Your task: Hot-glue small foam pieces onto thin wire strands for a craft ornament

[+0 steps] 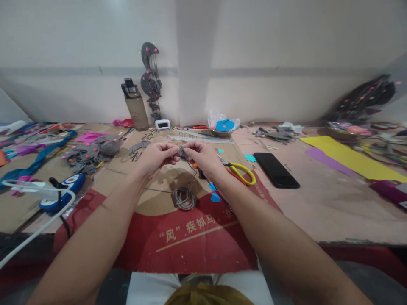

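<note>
My left hand [161, 156] and my right hand [201, 156] meet over the middle of the table. Both pinch a small dark grey piece [181, 151] between thumb and fingers; it looks like felt or fabric, but its exact kind is too small to make out. A thin grey cord [192, 169] hangs from it. Below, a coil of the grey cord [184, 198] lies on the red and tan cardboard [203, 250]. Close to my right wrist rest scissors with yellow and orange handles [243, 173], partly behind the forearm. Blue cut-out shapes [215, 197] lie beside that forearm.
A black phone [276, 170] lies to the right, near yellow sheet material [352, 156]. At the back stand a water bottle [136, 108] and a small white digital clock [163, 124]. Grey felt pieces with pink dots [90, 153] and a blue-and-white device [63, 192] with a cable sit left.
</note>
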The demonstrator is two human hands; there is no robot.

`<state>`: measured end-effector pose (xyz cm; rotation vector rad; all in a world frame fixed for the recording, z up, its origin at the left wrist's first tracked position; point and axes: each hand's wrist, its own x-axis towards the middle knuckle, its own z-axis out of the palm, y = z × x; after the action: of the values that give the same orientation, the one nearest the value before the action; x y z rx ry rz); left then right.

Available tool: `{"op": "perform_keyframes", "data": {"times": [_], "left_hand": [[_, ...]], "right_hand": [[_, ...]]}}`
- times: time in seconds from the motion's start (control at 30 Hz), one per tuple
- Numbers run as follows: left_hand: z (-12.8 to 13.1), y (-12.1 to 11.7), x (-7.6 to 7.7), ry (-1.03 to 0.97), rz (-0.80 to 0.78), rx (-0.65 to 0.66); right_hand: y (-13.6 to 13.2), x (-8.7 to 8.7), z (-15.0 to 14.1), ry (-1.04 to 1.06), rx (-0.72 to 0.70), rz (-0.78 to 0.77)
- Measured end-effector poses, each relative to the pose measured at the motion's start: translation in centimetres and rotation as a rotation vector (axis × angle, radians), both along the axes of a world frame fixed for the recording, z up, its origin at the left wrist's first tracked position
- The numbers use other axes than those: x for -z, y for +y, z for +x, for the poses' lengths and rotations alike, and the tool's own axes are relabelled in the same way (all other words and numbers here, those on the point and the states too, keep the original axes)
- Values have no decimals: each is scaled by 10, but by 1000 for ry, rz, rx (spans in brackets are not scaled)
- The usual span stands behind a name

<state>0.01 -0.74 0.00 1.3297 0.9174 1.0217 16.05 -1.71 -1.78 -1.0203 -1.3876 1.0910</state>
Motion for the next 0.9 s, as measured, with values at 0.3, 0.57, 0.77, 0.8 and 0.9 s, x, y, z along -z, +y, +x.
{"op": "perform_keyframes", "data": {"times": [0.3,0.57,0.77,0.8,0.9], "left_hand": [[0,1,1,9,6,3],[0,2,3,59,60,1],[5,-1,3,181,152,-42],[6,-2,3,177,144,-45],[6,-2,4,89,58,-46]], "right_hand": [[0,2,0,-40,61,30],[4,6,0,-117,91,97],[4,10,-2,-220,171,199],[4,10,-2,-222,178,199],[3,8,-2,-127,102,91]]}}
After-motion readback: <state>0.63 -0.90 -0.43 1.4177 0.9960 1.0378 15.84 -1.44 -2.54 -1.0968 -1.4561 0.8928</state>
